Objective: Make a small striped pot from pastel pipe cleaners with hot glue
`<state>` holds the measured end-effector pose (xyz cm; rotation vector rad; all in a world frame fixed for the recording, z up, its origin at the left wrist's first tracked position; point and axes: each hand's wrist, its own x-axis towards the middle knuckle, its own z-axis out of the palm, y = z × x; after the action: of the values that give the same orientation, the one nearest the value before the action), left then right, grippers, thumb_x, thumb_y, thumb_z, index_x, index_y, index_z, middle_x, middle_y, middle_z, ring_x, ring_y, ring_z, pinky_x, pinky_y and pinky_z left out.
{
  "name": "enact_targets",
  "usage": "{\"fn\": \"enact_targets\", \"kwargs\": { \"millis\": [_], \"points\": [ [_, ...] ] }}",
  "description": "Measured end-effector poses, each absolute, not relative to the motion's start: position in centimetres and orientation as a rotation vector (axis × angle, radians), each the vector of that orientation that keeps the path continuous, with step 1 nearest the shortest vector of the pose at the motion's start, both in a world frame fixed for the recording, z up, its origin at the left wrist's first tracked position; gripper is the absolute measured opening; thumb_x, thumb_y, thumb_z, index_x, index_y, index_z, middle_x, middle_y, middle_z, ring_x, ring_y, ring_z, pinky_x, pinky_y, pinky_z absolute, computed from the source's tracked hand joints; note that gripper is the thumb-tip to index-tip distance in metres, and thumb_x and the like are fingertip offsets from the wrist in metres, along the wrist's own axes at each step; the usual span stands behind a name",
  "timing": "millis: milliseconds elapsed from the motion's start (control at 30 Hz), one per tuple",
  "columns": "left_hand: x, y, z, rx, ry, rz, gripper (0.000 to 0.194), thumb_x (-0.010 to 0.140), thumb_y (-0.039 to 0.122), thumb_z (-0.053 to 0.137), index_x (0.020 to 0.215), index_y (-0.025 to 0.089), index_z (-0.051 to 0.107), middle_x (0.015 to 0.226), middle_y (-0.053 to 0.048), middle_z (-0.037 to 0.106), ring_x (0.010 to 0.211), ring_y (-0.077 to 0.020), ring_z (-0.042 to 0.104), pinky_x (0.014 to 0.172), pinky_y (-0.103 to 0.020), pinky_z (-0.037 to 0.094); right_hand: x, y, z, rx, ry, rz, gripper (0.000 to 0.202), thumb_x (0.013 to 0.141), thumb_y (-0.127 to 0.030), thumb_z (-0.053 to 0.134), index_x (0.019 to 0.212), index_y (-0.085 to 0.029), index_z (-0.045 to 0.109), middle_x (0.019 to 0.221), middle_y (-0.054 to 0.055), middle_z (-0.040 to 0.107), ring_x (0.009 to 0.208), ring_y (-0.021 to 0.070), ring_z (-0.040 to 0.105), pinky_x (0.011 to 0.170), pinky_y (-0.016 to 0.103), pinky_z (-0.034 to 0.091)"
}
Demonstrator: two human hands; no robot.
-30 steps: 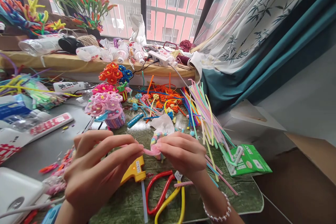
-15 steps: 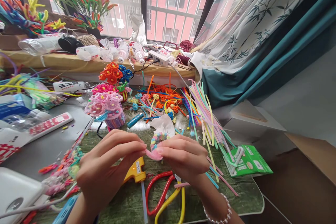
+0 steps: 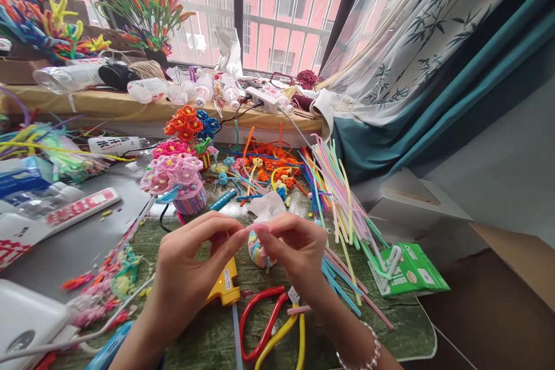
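Note:
Both hands meet over the middle of the green table. My left hand [image 3: 195, 260] pinches one end of a small pink fuzzy piece [image 3: 261, 228] between thumb and fingers. On the other side, my right hand [image 3: 297, 248] is closed on the same piece. Just below the fingertips is a striped pastel fuzzy piece [image 3: 259, 251] in pink, yellow and blue, partly covered by the right hand. Behind it lies crumpled white paper [image 3: 266, 203]. A yellow glue gun [image 3: 228, 282] is partly behind the left hand.
Red-handled pliers [image 3: 260, 324] and yellow-handled ones [image 3: 280, 338] lie nearest me. A pink fuzzy flower pot [image 3: 188, 196] stands behind the left hand. Loose pastel stems [image 3: 338, 196] and a green packet [image 3: 411, 269] are at the right. A white box [image 3: 34, 324] sits front left.
Both hands have drawn closer together and turned, raising the pink piece slightly. More of the striped piece now shows below them.

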<state>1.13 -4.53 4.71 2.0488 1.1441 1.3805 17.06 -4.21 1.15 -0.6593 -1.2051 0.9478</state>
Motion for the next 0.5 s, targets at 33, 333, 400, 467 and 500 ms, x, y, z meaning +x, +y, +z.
{"fn": "enact_targets", "kwargs": {
  "millis": [33, 333, 400, 467, 500],
  "points": [
    [1.2, -4.4, 4.8, 1.996, 1.146, 1.354, 0.01, 0.081, 0.027, 0.069, 0.074, 0.02, 0.07, 0.069, 0.0, 0.067, 0.058, -0.0116, 0.058, 0.053, -0.021, 0.046, 17.0, -4.1, 1.0, -0.678, -1.157, 1.04, 0.014, 0.077, -0.027, 0.078, 0.072, -0.018, 0.068, 0.064, 0.0, 0.069, 0.041, 0.0081, 0.056, 0.035, 0.02, 0.041],
    [2.0, -4.4, 4.4, 1.453, 1.105, 1.204, 0.023, 0.077, 0.04, 0.072, 0.072, 0.017, 0.069, 0.055, 0.002, 0.063, 0.043, -0.0084, 0.051, 0.039, -0.017, 0.038, 16.4, -3.3, 0.0, -0.685, -0.908, 1.351, 0.022, 0.071, -0.031, 0.083, 0.068, -0.017, 0.066, 0.054, -0.003, 0.065, 0.037, 0.0075, 0.05, 0.03, 0.018, 0.035],
    [2.2, -4.5, 4.3, 1.401, 1.08, 1.187, 0.026, 0.076, 0.042, 0.072, 0.072, 0.017, 0.067, 0.055, 0.001, 0.065, 0.041, -0.0084, 0.051, 0.038, -0.017, 0.039, 16.3, -3.3, -0.2, -0.686, -0.889, 1.37, 0.024, 0.071, -0.032, 0.083, 0.066, -0.017, 0.065, 0.053, -0.003, 0.064, 0.036, 0.0075, 0.049, 0.029, 0.018, 0.033],
    [2.5, -4.5, 4.4, 1.35, 1.086, 1.165, 0.029, 0.076, 0.045, 0.072, 0.072, 0.017, 0.066, 0.056, 0.0, 0.066, 0.042, -0.0092, 0.052, 0.038, -0.018, 0.041, 16.2, -3.2, -0.3, -0.69, -0.886, 1.368, 0.026, 0.07, -0.033, 0.083, 0.064, -0.017, 0.064, 0.052, -0.003, 0.063, 0.036, 0.0072, 0.048, 0.029, 0.018, 0.032],
    [2.6, -4.6, 4.4, 1.325, 1.096, 1.16, 0.031, 0.076, 0.046, 0.072, 0.071, 0.016, 0.065, 0.057, 0.0, 0.066, 0.043, -0.0095, 0.053, 0.038, -0.018, 0.041, 16.1, -3.2, -0.3, -0.692, -0.89, 1.362, 0.026, 0.071, -0.034, 0.083, 0.064, -0.017, 0.063, 0.051, -0.004, 0.062, 0.036, 0.0069, 0.047, 0.03, 0.018, 0.031]
  ]
}}
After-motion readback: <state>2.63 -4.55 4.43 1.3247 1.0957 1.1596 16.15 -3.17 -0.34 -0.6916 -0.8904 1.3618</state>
